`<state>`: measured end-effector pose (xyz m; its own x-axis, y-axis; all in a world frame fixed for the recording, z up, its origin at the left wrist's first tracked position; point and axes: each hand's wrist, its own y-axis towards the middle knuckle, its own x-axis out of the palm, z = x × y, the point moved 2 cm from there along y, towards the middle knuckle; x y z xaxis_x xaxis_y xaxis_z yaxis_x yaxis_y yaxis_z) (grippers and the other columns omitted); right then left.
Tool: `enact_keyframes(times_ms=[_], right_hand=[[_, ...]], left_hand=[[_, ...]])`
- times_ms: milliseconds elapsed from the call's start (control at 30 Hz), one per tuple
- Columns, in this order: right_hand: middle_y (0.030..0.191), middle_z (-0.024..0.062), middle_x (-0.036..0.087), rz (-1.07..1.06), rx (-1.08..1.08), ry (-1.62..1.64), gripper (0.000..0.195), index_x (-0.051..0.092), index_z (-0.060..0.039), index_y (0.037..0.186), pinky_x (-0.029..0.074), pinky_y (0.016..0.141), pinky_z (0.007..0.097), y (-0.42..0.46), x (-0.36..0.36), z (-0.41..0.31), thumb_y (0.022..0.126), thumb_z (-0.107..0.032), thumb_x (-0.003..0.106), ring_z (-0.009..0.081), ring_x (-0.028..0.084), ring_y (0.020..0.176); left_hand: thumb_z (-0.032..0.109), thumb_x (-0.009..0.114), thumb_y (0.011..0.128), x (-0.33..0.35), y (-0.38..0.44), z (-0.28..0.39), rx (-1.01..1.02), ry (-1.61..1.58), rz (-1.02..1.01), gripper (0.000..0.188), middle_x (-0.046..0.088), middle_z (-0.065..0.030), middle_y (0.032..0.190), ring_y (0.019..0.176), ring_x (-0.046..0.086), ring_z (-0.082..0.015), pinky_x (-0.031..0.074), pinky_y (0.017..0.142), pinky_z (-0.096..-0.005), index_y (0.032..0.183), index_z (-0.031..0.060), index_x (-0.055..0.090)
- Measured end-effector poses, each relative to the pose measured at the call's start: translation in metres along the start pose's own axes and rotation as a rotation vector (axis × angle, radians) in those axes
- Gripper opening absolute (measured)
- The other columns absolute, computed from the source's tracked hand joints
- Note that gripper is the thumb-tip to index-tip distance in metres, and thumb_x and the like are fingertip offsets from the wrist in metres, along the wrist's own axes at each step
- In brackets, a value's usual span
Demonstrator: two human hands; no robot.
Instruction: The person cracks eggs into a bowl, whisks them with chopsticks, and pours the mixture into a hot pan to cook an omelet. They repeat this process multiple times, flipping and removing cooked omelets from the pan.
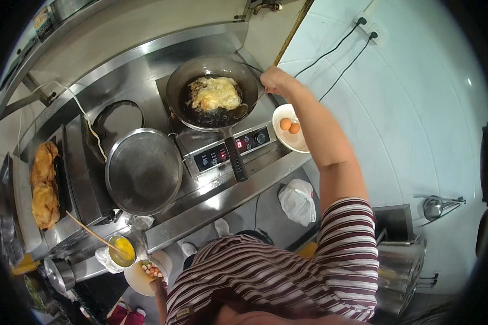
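My right hand (275,82) grips the thin handle of a ladle (241,111), whose bowl rests in a dark wok (179,103). Inside the wok, a browned fried egg (215,93) lies in oil. Just below that hand, a white bowl (282,140) holds two brown eggs (289,126), partly hidden by my forearm. Low on the other side, my left hand (158,287) is at a pale bucket (137,280) with several eggs or shells (151,270) in it. Whether its fingers hold anything is too small to tell.
An induction cooker (203,160) with lit red digits carries the wok. Left of it are a round metal lid (144,172), browned food (45,185) on a tray, and a metal cup (122,251) of beaten egg with a stick. A white plastic bag (297,202) sits below the counter.
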<state>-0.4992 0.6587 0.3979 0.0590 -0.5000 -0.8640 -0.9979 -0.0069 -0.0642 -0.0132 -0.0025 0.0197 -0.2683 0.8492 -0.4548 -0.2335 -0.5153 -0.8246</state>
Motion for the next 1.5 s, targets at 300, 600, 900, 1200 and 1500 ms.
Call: enact_keyframes(times_ms=[300, 600, 900, 1200, 1500], right_hand=[[0.051, 0.0075, 0.045, 0.375, 0.735, 1.136, 0.012, 0.050, -0.0018, 0.066, 0.020, 0.030, 0.0290, -0.030, 0.107, 0.016, 0.079, -0.004, 0.051, 0.0131, 0.035, 0.035], [0.049, 0.0036, 0.044, 0.402, 0.410, 1.045, 0.014, 0.048, -0.0062, 0.061, 0.023, 0.031, 0.0285, -0.047, 0.038, 0.000, 0.074, -0.002, 0.048, 0.0124, 0.037, 0.036], [0.089, 0.0237, 0.063, 0.298, 0.281, -0.364, 0.022, 0.064, 0.0018, 0.087, 0.050, 0.075, 0.0389, -0.023, 0.034, -0.131, 0.073, -0.012, 0.054, 0.0308, 0.063, 0.090], [0.070, 0.0122, 0.061, 0.319, -0.594, -1.094, 0.012, 0.056, -0.0015, 0.079, 0.051, 0.052, 0.0345, -0.076, 0.074, -0.207, 0.071, -0.011, 0.055, 0.0248, 0.063, 0.063], [0.064, 0.0094, 0.056, 0.508, -0.489, -0.984, 0.008, 0.048, -0.0065, 0.072, 0.049, 0.049, 0.0327, -0.131, 0.055, -0.166, 0.069, -0.008, 0.055, 0.0224, 0.060, 0.056]], left_hand=[[0.019, 0.056, 0.079, -0.010, 0.027, 0.003, 0.088, -0.238, 0.008, 0.020, 0.046, -0.0061, 0.048, 0.035, 0.041, -0.0164, 0.030, 0.032, -0.0295, 0.067, 0.0030, 0.051], [0.020, 0.056, 0.077, -0.019, -0.037, 0.040, 0.177, -0.147, 0.013, 0.021, 0.046, -0.0052, 0.047, 0.035, 0.041, -0.0153, 0.032, 0.032, -0.0292, 0.067, 0.0028, 0.052], [0.021, 0.055, 0.074, -0.017, 0.008, -0.003, 0.213, -0.146, -0.055, 0.019, 0.049, -0.0076, 0.049, 0.035, 0.045, -0.0182, 0.037, 0.032, -0.0294, 0.069, 0.0028, 0.052], [0.017, 0.054, 0.076, -0.045, 0.065, -0.069, -0.060, -0.247, -0.056, 0.012, 0.048, -0.0075, 0.051, 0.035, 0.041, -0.0160, 0.030, 0.031, -0.0269, 0.079, 0.0060, 0.051], [0.023, 0.052, 0.082, -0.062, 0.075, -0.037, -0.020, -0.248, -0.117, 0.019, 0.046, -0.0066, 0.050, 0.035, 0.041, -0.0146, 0.029, 0.030, -0.0264, 0.075, 0.0063, 0.051]])
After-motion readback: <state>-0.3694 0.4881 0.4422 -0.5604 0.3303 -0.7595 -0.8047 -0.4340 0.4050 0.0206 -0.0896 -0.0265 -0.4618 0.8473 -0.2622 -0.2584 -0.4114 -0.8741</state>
